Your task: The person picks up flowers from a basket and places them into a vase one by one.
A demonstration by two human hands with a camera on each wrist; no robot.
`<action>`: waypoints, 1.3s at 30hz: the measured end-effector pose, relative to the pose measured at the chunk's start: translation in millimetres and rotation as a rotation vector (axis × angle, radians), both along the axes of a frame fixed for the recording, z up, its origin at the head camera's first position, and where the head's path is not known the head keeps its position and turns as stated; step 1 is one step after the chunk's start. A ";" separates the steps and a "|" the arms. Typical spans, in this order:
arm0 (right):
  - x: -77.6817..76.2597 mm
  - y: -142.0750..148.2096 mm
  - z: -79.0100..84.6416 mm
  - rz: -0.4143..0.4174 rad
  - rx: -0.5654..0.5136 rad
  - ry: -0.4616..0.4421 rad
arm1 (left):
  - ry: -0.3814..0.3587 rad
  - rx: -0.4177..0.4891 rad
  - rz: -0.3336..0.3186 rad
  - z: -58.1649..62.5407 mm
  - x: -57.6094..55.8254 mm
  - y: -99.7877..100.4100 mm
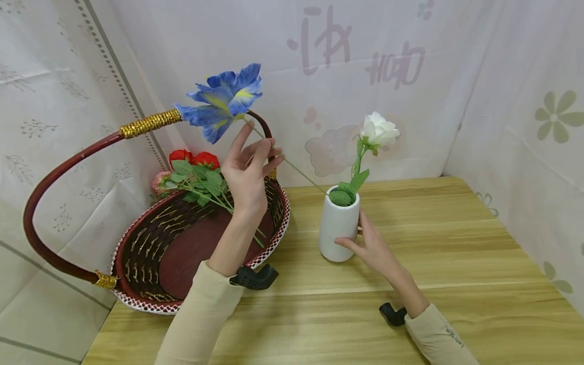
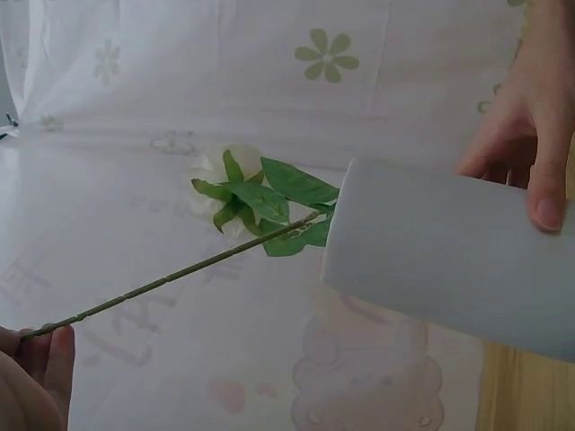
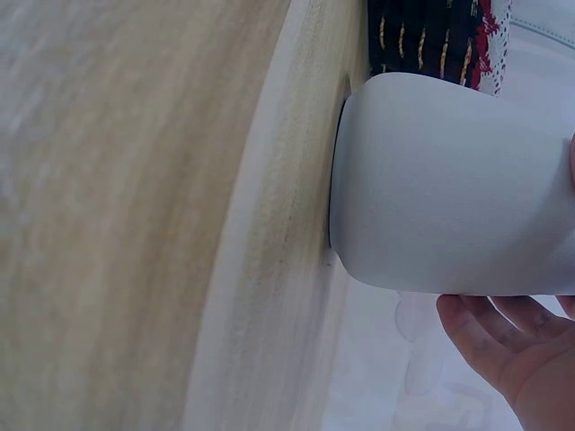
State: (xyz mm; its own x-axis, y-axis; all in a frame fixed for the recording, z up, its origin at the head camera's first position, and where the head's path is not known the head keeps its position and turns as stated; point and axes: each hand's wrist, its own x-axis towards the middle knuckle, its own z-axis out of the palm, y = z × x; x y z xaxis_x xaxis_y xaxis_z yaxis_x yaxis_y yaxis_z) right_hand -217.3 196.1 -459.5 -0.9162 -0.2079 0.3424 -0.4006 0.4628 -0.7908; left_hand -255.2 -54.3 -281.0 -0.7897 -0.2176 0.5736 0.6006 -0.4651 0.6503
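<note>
An artificial blue iris [image 1: 223,101] with yellow streaks is tilted above the table, its long thin stem pinched by my left hand [image 1: 246,177] just below the bloom. The stem [image 2: 171,278] slopes down so that its lower end lies at the mouth of a white vase [image 1: 335,233]. My right hand [image 1: 376,253] holds this vase around its side, thumb in front and fingers behind. Upright on the wooden table, the vase contains a white rose [image 1: 379,129] with green leaves. In the right wrist view, the fingers [image 3: 503,337] touch the vase's lower-lying side.
On the left stands a dark woven basket [image 1: 141,258] with a tall arched handle [image 1: 34,203]. Red roses [image 1: 206,160] and a pink flower [image 1: 160,181] lean over its far rim, their stems reaching inside. A printed curtain [image 1: 438,30] hangs behind the wooden table [image 1: 438,228].
</note>
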 end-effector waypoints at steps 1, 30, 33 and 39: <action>-0.2 0.1 -0.2 0.003 -0.002 0.003 | 0.003 0.001 -0.004 -0.1 -0.5 1.0; -0.3 0.5 -1.2 0.013 -0.022 0.004 | -0.058 -0.173 -0.023 -22.7 -19.1 37.8; -0.1 0.4 -0.6 0.018 -0.027 0.009 | -0.069 -0.192 -0.022 -24.6 -20.2 41.2; -0.4 0.2 -0.4 0.015 -0.024 0.009 | -0.116 -0.241 -0.046 -28.0 -21.3 45.8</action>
